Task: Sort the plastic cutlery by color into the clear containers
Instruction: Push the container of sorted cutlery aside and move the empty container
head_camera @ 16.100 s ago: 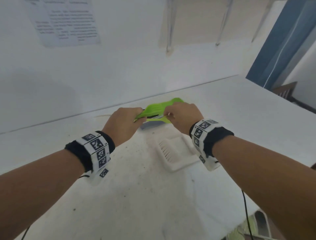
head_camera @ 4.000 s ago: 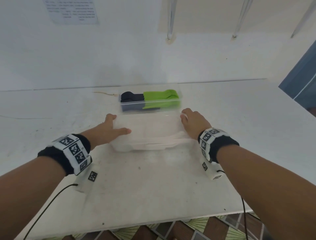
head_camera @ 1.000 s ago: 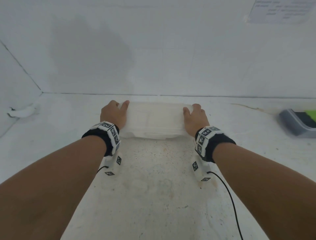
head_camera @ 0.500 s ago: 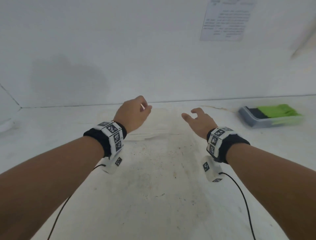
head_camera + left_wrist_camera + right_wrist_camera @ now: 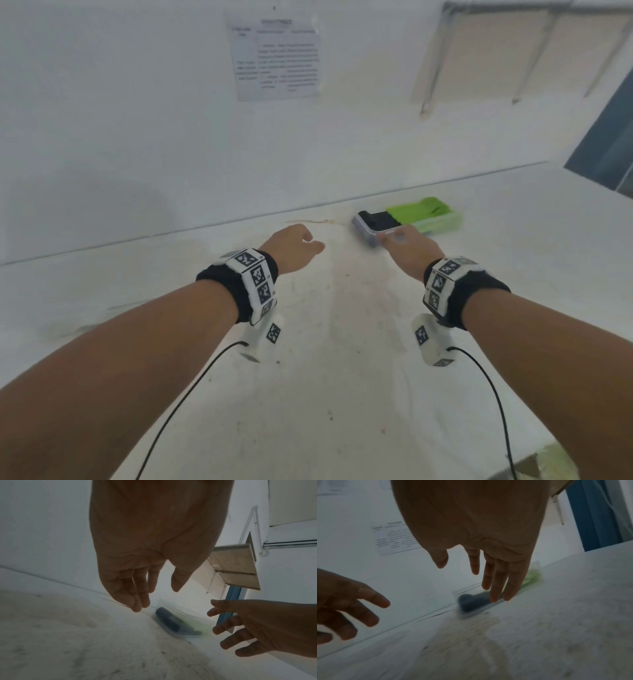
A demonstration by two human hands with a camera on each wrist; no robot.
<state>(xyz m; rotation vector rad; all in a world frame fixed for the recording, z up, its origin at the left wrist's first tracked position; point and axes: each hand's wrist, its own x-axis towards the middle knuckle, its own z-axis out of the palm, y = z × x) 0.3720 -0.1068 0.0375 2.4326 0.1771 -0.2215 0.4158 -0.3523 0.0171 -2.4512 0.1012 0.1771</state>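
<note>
A printed paper sheet [image 5: 276, 58] hangs on the white wall [image 5: 120, 120].

container [image 5: 368, 230] on table [image 5: 325, 394], near wall [image 5: 137, 120]

White wall [image 5: 137, 120] behind white desk [image 5: 325, 377], surface stained. Printed paper [image 5: 275, 58] on wall. Beige panel [image 5: 513, 51] upper right. Blue frame [image 5: 609, 137] at right.

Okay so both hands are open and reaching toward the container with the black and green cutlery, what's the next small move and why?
Probably bring the right hand onto the near edge of the clear container and take hold of it. Its straight fingers are already at that end, above the black cutlery, with the green cutlery beyond. The left hand is open, empty and farther away.
</note>
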